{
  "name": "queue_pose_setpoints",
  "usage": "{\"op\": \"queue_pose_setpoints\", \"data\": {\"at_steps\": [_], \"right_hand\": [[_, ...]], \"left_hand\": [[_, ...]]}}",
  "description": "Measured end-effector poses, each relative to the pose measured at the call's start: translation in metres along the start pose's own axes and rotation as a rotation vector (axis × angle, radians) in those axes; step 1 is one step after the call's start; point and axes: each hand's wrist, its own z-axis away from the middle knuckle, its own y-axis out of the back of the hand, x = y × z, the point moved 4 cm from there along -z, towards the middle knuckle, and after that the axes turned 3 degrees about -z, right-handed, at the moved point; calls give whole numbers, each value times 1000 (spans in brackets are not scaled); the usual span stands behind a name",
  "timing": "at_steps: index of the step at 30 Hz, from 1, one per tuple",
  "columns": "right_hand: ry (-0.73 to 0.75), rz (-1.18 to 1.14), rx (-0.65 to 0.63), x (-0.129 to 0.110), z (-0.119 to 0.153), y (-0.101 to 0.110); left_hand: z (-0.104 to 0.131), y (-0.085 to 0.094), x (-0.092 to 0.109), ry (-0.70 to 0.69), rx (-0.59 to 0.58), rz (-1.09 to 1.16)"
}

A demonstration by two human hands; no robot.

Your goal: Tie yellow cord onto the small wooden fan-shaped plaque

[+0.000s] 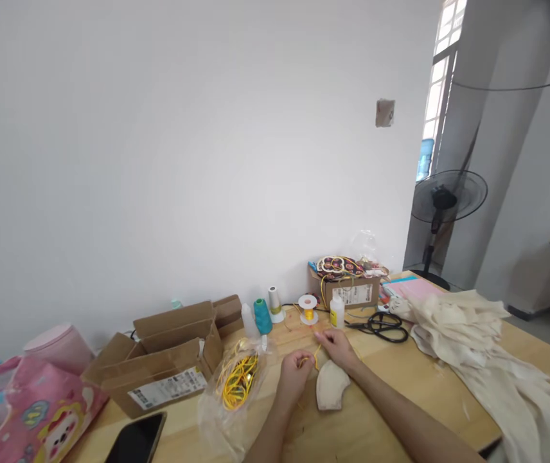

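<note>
A yellow cord (317, 356) runs between my two hands over the wooden table. My left hand (296, 374) is closed, thumb and fingers pinching the cord. My right hand (337, 349) is a little higher and to the right, its fingertips pressed together where the cord's upper part reaches them; the exact grip is too small to make out. Just below the hands lies a cream, curved fabric piece (331, 387) with a darker edge. Beyond my right hand stand a small white bottle (337, 312) with a yellow label and a spool of yellow thread (308, 314).
Black scissors (385, 326) lie right of the bottle. Cream cloth (468, 328) hangs over the right edge. A plastic bag of yellow cord (239, 382), an open cardboard box (173, 360) and a phone (136, 438) are at left. Teal thread (262, 316) and a filled box (352, 290) stand behind.
</note>
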Motion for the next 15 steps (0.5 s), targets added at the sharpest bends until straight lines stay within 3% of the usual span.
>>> {"op": "queue_pose_setpoints", "data": {"at_steps": [15], "right_hand": [[-249,-57,-150,9,5,6]], "left_hand": [[4,-6,8,-64,-116,-90]]}}
